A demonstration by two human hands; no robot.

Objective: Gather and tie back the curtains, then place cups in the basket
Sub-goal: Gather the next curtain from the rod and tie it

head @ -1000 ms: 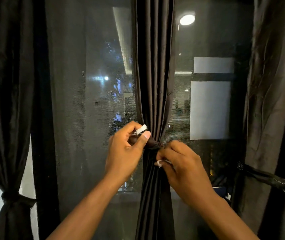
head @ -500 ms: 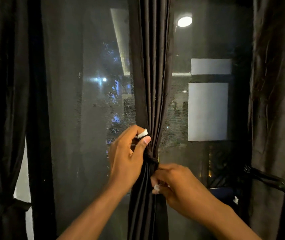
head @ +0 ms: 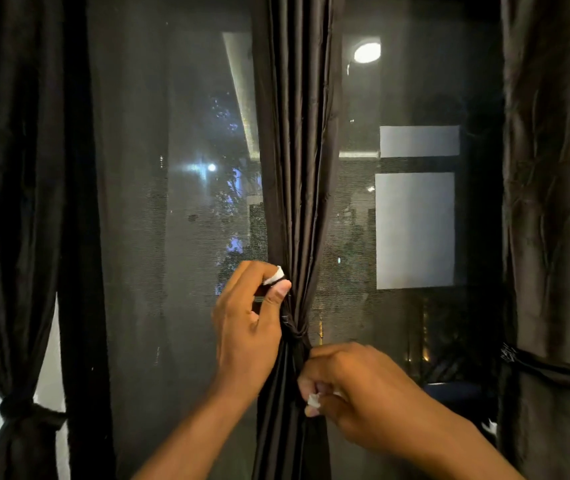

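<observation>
The middle curtain point(head: 294, 168) hangs gathered into a narrow column of dark pleats in front of the window screen point(head: 172, 202), and a knot in its tie-back point(head: 296, 330) cinches it just where the two hands meet. The left hand point(head: 245, 327) is curled beside the curtain's left edge, its thumb and forefinger pinching one white-tipped end of the tie point(head: 274, 276) up above the knot. The right hand point(head: 356, 386) sits lower and to the right of the fabric, fingers curled around the other white-tipped end point(head: 313, 400), which it holds below the knot. The step in hand looks to be the tying of this panel: with the ends drawn in opposite directions, one up and one down, the knot is probably being pulled snug. The left curtain point(head: 6, 202) is already bound low down by its own tie point(head: 30, 412), and the right curtain point(head: 553, 202) carries a dark band point(head: 553, 370) across it, so this seems to be the last panel to secure. The next move likely calls for a firm, even pull on both ends until the knot holds, without dragging the pleats out of their bundle, and then a release to check that it does not slip. No cups or basket are in view, so that part of the task is not yet begun.
</observation>
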